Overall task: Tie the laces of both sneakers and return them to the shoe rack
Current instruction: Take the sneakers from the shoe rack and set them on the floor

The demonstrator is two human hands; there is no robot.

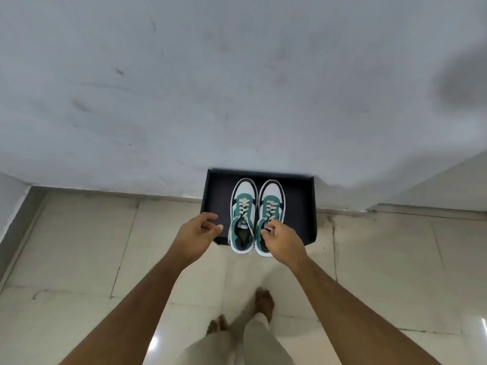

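Two green, white and navy sneakers stand side by side, toes toward the wall, on a low black shoe rack (pixel 295 206). The left sneaker (pixel 243 206) shows its cream laces and tongue label. My left hand (pixel 200 230) hovers just left of it over the rack's front corner, fingers curled and apart, holding nothing. My right hand (pixel 283 239) rests on the right sneaker (pixel 271 201) at its collar, fingertips pinched at the tongue. The heels of both sneakers overhang the rack's front edge.
The rack sits against a pale grey wall (pixel 237 88) on a beige tiled floor (pixel 92 246). My bare feet (pixel 263 302) and light trouser legs stand on the tiles below the rack. A wall corner juts out at the right (pixel 421 188).
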